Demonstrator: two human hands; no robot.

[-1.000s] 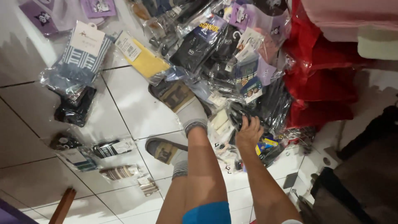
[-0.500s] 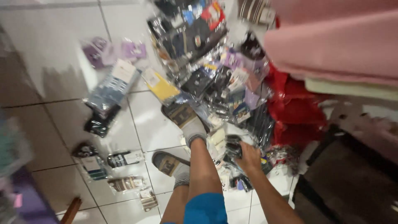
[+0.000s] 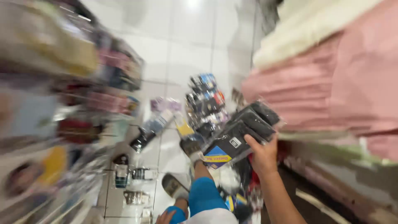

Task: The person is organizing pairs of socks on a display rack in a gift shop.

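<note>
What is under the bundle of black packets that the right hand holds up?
Under the bundle of black plastic-wrapped packets are a heap of mixed packets on the white tiled floor and a foot in a sandal. The bundle covers the rest.

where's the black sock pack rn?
In the head view, right of centre: the black sock pack is lifted in the right hand, above the floor pile of packets, beside the pink folded fabric.

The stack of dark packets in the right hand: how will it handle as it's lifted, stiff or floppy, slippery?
The stack of dark packets looks soft: clear film over dark fabric, so probably floppy and light for its bulk. The glossy film suggests the packets may slide on each other; they already sit fanned unevenly. The right hand grips only the lower edge, so the upper ones could droop or slip out.
</note>
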